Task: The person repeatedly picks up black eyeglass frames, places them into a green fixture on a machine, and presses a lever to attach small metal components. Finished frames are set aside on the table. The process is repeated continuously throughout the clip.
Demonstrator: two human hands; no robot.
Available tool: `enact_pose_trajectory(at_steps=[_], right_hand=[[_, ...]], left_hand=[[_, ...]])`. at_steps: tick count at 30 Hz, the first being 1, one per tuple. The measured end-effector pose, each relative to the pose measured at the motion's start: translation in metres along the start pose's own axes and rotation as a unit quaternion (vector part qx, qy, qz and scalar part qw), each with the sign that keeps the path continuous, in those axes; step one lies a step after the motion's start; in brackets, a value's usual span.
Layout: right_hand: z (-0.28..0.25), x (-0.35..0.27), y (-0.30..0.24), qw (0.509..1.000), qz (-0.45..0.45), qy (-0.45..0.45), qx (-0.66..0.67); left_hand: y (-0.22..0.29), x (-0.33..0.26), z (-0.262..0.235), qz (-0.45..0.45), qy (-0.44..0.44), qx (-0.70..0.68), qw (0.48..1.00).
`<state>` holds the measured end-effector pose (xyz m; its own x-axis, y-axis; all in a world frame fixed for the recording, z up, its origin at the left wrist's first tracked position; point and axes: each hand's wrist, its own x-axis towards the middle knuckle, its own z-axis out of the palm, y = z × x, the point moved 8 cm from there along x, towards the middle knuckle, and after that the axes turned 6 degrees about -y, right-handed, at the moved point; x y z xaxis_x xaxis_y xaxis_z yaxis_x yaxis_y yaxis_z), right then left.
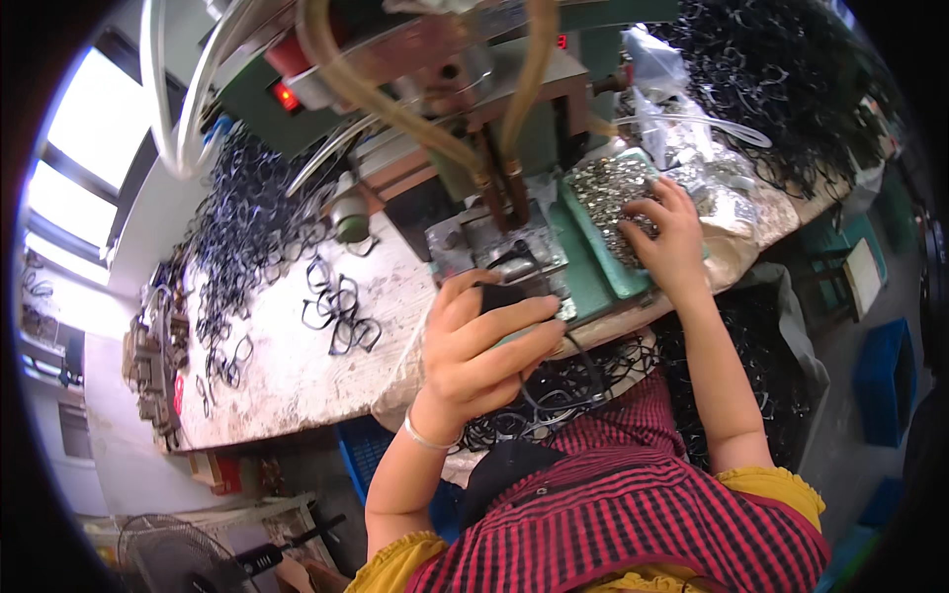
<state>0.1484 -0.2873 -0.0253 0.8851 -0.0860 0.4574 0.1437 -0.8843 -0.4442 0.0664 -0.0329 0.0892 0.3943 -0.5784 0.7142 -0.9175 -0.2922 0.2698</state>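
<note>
My left hand [484,346] is closed around a black plastic eyeglass frame [526,259] in front of the machine's tips. A thin dark loop [597,383] hangs below these fingers; whether it belongs to the same frame I cannot tell. My right hand [672,237] reaches over a green tray [585,237], its curved fingers apart and their tips against a heap of small shiny metal parts [605,193]. No part shows between them. Two copper-coloured rods [504,188] point down from the machine [425,74] just beyond my left hand.
Black eyeglass frames [341,306] are scattered over the worn table [287,381], with a bigger heap [247,212] behind. More dark frames [771,79] pile up at the far right, beside clear plastic bags [717,178]. A blue crate [883,381] stands right; a fan [173,553] stands lower left.
</note>
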Motion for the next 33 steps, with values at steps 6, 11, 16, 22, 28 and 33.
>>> enact_pose_trajectory(at_steps=[6,11,16,22,28,33], right_hand=[[-0.005,0.0,-0.001,0.997,-0.016,0.043,0.056],[-0.006,-0.008,0.025,0.962,0.069,0.077,0.251],[0.005,-0.022,0.054,0.818,0.189,0.116,0.531],[0.029,0.012,0.022,0.796,0.15,0.113,0.576],[0.002,0.0,0.013,0.887,0.139,0.084,0.433],[-0.04,-0.045,0.042,0.94,0.134,0.124,0.287]], left_hand=[[0.0,-0.002,0.002,0.0,-0.007,-0.006,1.0],[0.024,-0.033,-0.008,-0.103,0.009,0.065,0.993],[0.013,-0.119,-0.128,-0.288,0.321,0.29,0.854],[-0.112,-0.141,-0.163,-0.409,0.128,0.379,0.82],[-0.223,-0.216,-0.109,-0.547,-0.14,0.493,0.662],[-0.245,-0.233,-0.171,-0.523,0.102,0.396,0.748]])
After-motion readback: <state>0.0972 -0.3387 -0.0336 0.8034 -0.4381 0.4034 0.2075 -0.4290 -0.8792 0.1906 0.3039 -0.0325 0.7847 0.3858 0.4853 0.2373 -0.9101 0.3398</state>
